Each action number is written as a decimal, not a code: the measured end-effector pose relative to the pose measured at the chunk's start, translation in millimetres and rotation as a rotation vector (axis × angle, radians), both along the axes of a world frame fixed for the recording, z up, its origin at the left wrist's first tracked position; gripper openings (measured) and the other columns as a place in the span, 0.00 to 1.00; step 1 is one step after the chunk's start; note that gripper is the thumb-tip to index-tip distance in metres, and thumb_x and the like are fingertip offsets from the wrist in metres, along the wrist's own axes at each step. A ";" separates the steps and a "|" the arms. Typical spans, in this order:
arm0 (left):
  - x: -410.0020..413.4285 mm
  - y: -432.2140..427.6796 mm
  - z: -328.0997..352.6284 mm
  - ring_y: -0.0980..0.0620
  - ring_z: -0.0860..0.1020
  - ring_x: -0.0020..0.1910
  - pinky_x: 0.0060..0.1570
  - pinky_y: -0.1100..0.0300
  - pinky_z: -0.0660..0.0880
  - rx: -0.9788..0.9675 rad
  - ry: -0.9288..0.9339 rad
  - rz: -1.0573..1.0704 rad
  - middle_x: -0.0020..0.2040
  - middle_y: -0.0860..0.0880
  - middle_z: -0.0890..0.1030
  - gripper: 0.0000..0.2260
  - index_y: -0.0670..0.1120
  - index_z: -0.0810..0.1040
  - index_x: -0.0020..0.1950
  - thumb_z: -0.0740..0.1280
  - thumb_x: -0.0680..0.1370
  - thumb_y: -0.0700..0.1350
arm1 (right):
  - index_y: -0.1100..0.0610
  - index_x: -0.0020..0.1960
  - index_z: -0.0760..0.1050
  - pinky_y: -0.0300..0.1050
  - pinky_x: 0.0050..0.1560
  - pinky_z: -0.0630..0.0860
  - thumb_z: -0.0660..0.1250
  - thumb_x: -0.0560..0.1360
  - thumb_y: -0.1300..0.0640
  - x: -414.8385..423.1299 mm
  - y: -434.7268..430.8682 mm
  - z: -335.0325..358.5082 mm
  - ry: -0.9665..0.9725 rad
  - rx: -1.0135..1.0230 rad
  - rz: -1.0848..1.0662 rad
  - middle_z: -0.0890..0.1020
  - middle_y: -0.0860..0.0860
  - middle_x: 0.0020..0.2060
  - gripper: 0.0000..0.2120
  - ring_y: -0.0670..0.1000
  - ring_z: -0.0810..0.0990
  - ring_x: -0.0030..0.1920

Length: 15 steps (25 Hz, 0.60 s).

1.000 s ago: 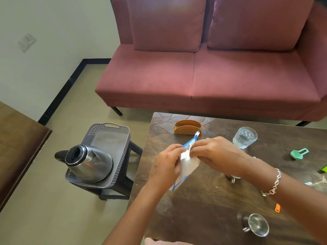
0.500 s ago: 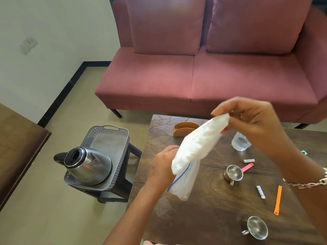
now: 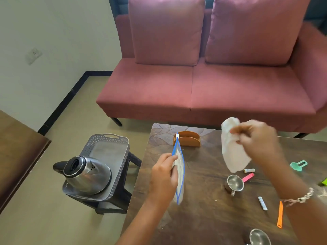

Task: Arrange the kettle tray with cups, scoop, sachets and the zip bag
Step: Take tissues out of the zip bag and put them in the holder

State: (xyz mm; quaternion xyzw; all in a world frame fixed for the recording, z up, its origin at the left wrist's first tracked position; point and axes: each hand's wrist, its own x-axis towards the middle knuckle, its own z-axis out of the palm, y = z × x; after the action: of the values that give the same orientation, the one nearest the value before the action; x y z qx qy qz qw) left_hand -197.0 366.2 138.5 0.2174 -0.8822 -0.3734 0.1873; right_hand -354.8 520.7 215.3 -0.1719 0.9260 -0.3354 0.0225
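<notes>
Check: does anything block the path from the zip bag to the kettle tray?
Nothing visible does. The left hand holds the zip bag; only an open gap lies between it and the tray. The kettle fills the tray's near end.

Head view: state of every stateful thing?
Blue-edged clear zip bag, upright, gripped by left hand.
White crumpled paper, pinched in right hand.
Steel kettle, on grey perforated tray, top open.
Small steel cup, upright, empty.
Second steel cup, bottom edge, upright.
Brown napkin holder, empty.
</notes>
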 end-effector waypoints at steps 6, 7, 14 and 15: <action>-2.6 30.8 1.6 0.53 0.80 0.34 0.35 0.65 0.72 -0.240 -0.030 -0.029 0.48 0.47 0.81 0.16 0.42 0.78 0.50 0.55 0.69 0.42 | 0.58 0.43 0.83 0.42 0.38 0.66 0.68 0.71 0.45 35.3 -54.7 -21.3 -0.160 0.041 0.176 0.80 0.53 0.35 0.16 0.53 0.77 0.40; -2.7 34.8 0.5 0.52 0.80 0.33 0.31 0.65 0.72 -0.279 -0.052 -0.048 0.48 0.47 0.81 0.16 0.42 0.78 0.50 0.56 0.69 0.42 | 0.59 0.42 0.83 0.42 0.37 0.67 0.68 0.70 0.42 39.0 -60.7 -21.9 -0.151 0.044 0.186 0.80 0.53 0.34 0.19 0.52 0.77 0.39; 2.2 44.4 -6.0 0.51 0.82 0.40 0.35 0.63 0.75 -0.190 -0.065 -0.096 0.52 0.47 0.81 0.17 0.42 0.79 0.54 0.54 0.74 0.46 | 0.58 0.43 0.81 0.33 0.30 0.62 0.65 0.73 0.57 48.3 -68.2 -32.5 -0.102 0.123 0.225 0.80 0.51 0.36 0.07 0.45 0.71 0.32; 3.7 44.4 -6.3 0.50 0.81 0.42 0.37 0.62 0.75 -0.150 -0.028 -0.075 0.52 0.48 0.81 0.16 0.44 0.79 0.53 0.54 0.75 0.46 | 0.58 0.42 0.81 0.34 0.31 0.63 0.65 0.72 0.58 49.5 -67.7 -34.4 -0.098 0.132 0.237 0.79 0.51 0.36 0.07 0.45 0.72 0.32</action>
State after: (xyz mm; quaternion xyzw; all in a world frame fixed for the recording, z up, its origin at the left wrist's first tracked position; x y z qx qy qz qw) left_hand -193.3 410.6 132.2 0.1747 -0.9177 -0.3101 0.1764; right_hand -305.3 453.0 180.9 -0.2616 0.9170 -0.2769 0.1185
